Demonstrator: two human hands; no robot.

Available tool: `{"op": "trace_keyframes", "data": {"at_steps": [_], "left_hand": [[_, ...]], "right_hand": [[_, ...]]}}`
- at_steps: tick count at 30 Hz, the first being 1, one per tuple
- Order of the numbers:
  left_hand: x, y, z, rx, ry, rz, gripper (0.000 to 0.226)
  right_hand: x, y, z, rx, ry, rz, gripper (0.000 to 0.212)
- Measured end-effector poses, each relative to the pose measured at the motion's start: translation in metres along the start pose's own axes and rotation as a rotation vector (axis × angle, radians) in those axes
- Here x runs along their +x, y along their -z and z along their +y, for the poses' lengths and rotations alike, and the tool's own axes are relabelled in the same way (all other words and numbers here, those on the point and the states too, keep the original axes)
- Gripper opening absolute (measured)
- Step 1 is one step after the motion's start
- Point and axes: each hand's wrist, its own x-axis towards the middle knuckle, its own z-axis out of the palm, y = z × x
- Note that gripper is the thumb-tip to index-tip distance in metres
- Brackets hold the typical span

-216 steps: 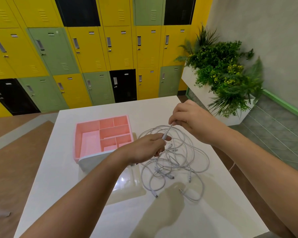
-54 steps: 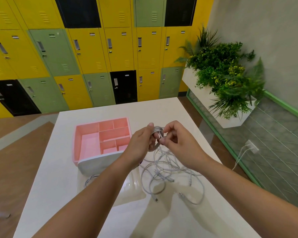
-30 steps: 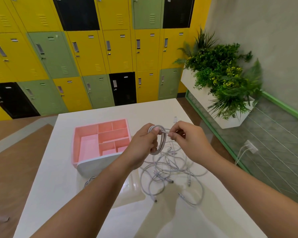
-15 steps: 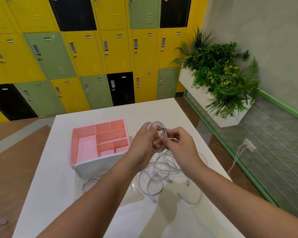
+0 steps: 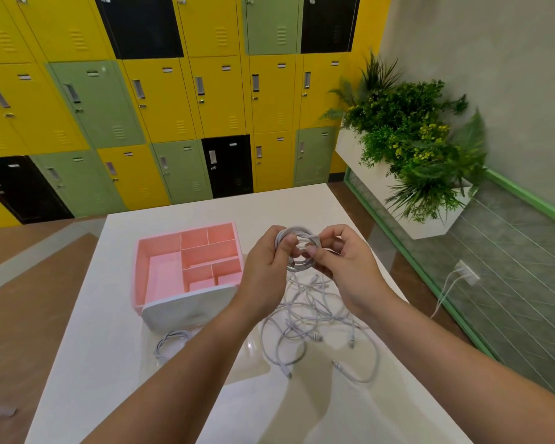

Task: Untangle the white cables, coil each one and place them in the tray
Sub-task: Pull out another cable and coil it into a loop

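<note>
Above the table I hold a small coil of white cable [image 5: 298, 238] between both hands. My left hand [image 5: 265, 270] grips the coil's left side, and my right hand [image 5: 343, 267] pinches its right side with thumb and fingers. Below them a tangle of white cables [image 5: 314, 328] lies spread on the white table [image 5: 116, 379]. The pink tray [image 5: 161, 248] with several compartments stands to the left of my hands. A separate coiled white cable [image 5: 170, 344] lies on the table in front of the tray.
A white rounded object [image 5: 189, 306] leans against the tray's near side. Yellow, green and black lockers [image 5: 173, 100] line the far wall. A white planter with green plants [image 5: 410, 149] stands to the right beyond the table edge.
Since the earliest frame a long stretch of cable has been wound into a small coil in my left hand. Over the last second my right hand closed in on the coil.
</note>
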Motion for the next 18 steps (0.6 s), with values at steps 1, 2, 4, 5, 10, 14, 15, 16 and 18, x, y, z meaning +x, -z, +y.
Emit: {"op": "trace_keyframes", "data": {"at_steps": [1,2,4,5,10,14,15,16,18], "left_hand": [[0.0,0.0,0.0,-0.013,0.011,0.001,0.021],[0.0,0.0,0.0,-0.044,0.036,-0.005,0.022],[0.002,0.005,0.001,-0.109,0.099,-0.04,0.025],[0.004,0.007,0.001,-0.134,0.121,-0.064,0.026],[0.007,0.015,-0.005,0.003,0.097,-0.175,0.023],[0.009,0.017,-0.006,0.2,0.018,-0.162,0.022],[0.009,0.017,-0.007,0.227,0.02,-0.166,0.023],[0.008,0.017,-0.007,0.241,0.023,-0.173,0.025],[0.007,0.015,-0.007,0.243,0.025,-0.18,0.026]], "right_hand": [[0.001,0.001,-0.001,-0.012,-0.01,-0.018,0.023],[0.001,0.002,-0.003,-0.026,-0.023,-0.036,0.024],[0.001,0.003,-0.005,-0.052,-0.046,-0.066,0.025],[0.0,0.004,-0.006,-0.06,-0.052,-0.072,0.026],[-0.004,0.006,-0.006,0.153,-0.113,-0.122,0.026],[-0.006,0.006,-0.006,0.394,-0.219,-0.208,0.028],[-0.006,0.005,-0.005,0.413,-0.232,-0.227,0.029],[-0.007,0.005,-0.005,0.412,-0.235,-0.25,0.032],[-0.006,0.005,-0.004,0.377,-0.223,-0.298,0.043]]}}
